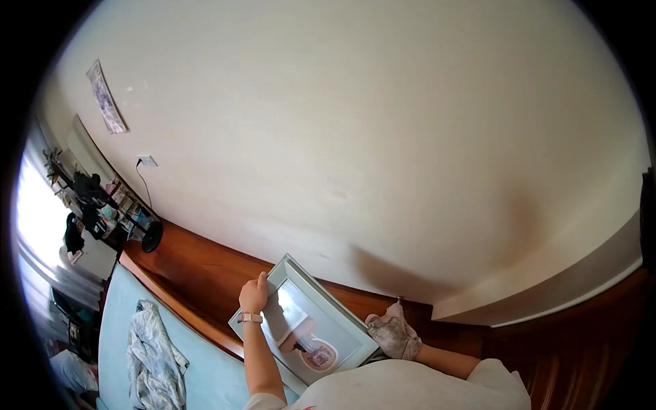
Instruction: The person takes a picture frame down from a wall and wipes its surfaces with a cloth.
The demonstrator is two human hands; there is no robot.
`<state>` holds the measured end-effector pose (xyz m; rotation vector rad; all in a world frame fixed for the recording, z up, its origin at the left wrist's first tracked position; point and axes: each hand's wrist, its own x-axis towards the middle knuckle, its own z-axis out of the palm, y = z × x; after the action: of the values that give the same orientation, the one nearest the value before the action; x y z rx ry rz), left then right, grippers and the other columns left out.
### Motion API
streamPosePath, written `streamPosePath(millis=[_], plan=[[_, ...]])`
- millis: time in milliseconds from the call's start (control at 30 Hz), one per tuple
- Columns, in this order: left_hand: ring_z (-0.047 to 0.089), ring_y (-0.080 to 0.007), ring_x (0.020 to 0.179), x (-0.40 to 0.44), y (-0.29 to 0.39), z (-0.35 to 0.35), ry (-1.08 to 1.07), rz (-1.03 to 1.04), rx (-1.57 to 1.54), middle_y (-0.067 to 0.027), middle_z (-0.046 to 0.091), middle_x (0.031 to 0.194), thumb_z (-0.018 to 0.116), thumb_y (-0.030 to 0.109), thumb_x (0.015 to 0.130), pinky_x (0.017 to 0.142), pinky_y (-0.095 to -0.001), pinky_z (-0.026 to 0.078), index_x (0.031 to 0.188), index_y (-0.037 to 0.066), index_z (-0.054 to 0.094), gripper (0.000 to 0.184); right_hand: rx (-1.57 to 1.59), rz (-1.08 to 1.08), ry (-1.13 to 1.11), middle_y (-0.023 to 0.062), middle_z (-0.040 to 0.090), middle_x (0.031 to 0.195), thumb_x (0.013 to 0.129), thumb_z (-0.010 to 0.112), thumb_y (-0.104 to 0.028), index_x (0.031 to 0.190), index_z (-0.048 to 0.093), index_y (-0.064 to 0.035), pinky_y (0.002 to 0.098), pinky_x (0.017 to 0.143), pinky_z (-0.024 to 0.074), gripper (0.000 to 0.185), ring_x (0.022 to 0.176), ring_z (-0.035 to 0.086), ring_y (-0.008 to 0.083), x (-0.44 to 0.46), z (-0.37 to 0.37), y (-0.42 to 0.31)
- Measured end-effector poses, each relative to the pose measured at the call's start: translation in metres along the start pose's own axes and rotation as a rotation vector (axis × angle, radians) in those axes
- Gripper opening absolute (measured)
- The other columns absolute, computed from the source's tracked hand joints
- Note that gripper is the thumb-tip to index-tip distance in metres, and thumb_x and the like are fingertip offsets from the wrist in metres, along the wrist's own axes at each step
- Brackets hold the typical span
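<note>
A picture frame with a pale silvery border and a glass front is tilted against my body. Its glass shows reflections and an oval print low down. My left hand, with a watch on the wrist, is closed around the frame's upper left edge. On the other side, my right hand is bunched in a greyish, stained cloth right beside the frame's right corner. The cloth hides most of those fingers, and I cannot tell whether it touches the frame.
A bed with a pale blue sheet and a crumpled patterned cloth lies to the left. Ahead rises a plain wall with an outlet and a hanging print. A cluttered shelf stands at far left, above brown wooden floor.
</note>
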<state>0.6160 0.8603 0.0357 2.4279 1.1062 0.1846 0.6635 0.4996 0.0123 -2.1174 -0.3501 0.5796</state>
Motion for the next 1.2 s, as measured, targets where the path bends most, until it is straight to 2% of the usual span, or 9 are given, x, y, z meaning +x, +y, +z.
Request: streamPosePath(millis=[100, 367, 500, 633, 767, 900, 1067, 1133, 1200], plan=[[0.061, -0.0410, 0.080, 0.035, -0.023, -0.028, 0.028, -0.003, -0.002, -0.0240, 0.063, 0.080, 0.032, 0.051, 0.090, 0.072, -0.0475, 0.047, 0.077, 0.001, 0.067, 0.063, 0.317, 0.094, -0.257, 0.0128, 0.056, 0.078, 0.084, 0.044, -0.012, 0.087, 0.051, -0.0027, 0.0381, 0.065, 0.0431, 0.012, 0.072, 0.056, 0.0288, 0.032, 0.035, -0.014], [0.061, -0.0413, 0.079, 0.173, -0.100, -0.117, 0.026, 0.010, -0.035, -0.0236, 0.063, 0.080, 0.035, 0.049, 0.089, 0.071, -0.0468, 0.047, 0.075, 0.000, 0.067, 0.061, -0.311, -0.956, -0.009, 0.0171, 0.058, 0.096, 0.098, 0.036, -0.028, 0.103, 0.056, -0.0016, 0.0374, 0.081, 0.0462, 0.033, 0.092, 0.057, 0.0308, 0.125, 0.163, -0.092], [0.060, -0.0417, 0.073, 0.218, -0.171, -0.147, 0.091, -0.034, -0.134, -0.0260, 0.061, 0.070, 0.036, 0.050, 0.090, 0.067, -0.0470, 0.046, 0.072, -0.005, 0.064, 0.064, -0.049, -0.339, -0.356, 0.0183, 0.055, 0.110, 0.087, 0.044, -0.018, 0.113, 0.055, -0.0062, 0.0382, 0.088, 0.0465, 0.030, 0.100, 0.056, 0.0315, 0.148, 0.204, -0.176], [0.060, -0.0423, 0.072, 0.253, -0.226, -0.170, 0.102, -0.048, -0.158, -0.0272, 0.060, 0.072, 0.036, 0.050, 0.090, 0.066, -0.0464, 0.046, 0.073, -0.005, 0.064, 0.064, -0.058, -0.216, -0.397, 0.0140, 0.059, 0.102, 0.087, 0.044, -0.019, 0.108, 0.056, -0.0114, 0.0359, 0.084, 0.0476, 0.026, 0.096, 0.058, 0.0269, 0.184, 0.263, -0.201], [0.059, -0.0427, 0.076, 0.281, -0.268, -0.189, 0.172, -0.131, -0.090, -0.0268, 0.061, 0.077, 0.036, 0.049, 0.090, 0.069, -0.0476, 0.046, 0.075, -0.004, 0.065, 0.062, 0.020, -0.852, -0.071, 0.0124, 0.058, 0.077, 0.080, 0.054, -0.022, 0.094, 0.057, -0.0104, 0.0361, 0.073, 0.0478, 0.018, 0.077, 0.059, 0.0274, 0.227, 0.315, -0.226], [0.059, -0.0432, 0.078, 0.332, -0.352, -0.217, 0.194, -0.208, -0.129, -0.0284, 0.060, 0.078, 0.037, 0.048, 0.090, 0.071, -0.0480, 0.044, 0.076, -0.005, 0.065, 0.062, -0.578, -0.950, -0.455, 0.0171, 0.059, 0.089, 0.084, 0.050, -0.015, 0.095, 0.056, -0.0006, 0.0400, 0.076, 0.0482, 0.019, 0.087, 0.059, 0.0310, 0.266, 0.355, -0.300], [0.057, -0.0443, 0.075, 0.402, -0.440, -0.285, 0.287, -0.235, -0.122, -0.0293, 0.058, 0.074, 0.037, 0.049, 0.090, 0.068, -0.0477, 0.042, 0.075, -0.008, 0.061, 0.064, -0.232, -1.355, -0.346, 0.0212, 0.057, 0.098, 0.086, 0.047, -0.014, 0.097, 0.054, 0.0020, 0.0411, 0.078, 0.0480, 0.021, 0.093, 0.057, 0.0346, 0.346, 0.435, -0.389], [0.057, -0.0447, 0.076, 0.420, -0.456, -0.321, 0.345, -0.334, -0.201, -0.0302, 0.058, 0.075, 0.038, 0.049, 0.090, 0.069, -0.0478, 0.042, 0.074, -0.008, 0.061, 0.063, -0.353, -0.669, -0.744, 0.0188, 0.057, 0.099, 0.087, 0.046, -0.022, 0.103, 0.054, 0.0019, 0.0412, 0.083, 0.0470, 0.030, 0.095, 0.057, 0.0349, 0.361, 0.460, -0.459], [0.057, -0.0449, 0.077, 0.417, -0.474, -0.336, 0.402, -0.401, -0.166, -0.0310, 0.058, 0.076, 0.040, 0.050, 0.089, 0.070, -0.0478, 0.042, 0.075, -0.008, 0.062, 0.064, -0.500, -0.654, -0.741, 0.0159, 0.057, 0.101, 0.088, 0.042, -0.028, 0.106, 0.052, -0.0067, 0.0465, 0.085, 0.0432, 0.030, 0.100, 0.055, 0.0315, 0.373, 0.488, -0.478]])
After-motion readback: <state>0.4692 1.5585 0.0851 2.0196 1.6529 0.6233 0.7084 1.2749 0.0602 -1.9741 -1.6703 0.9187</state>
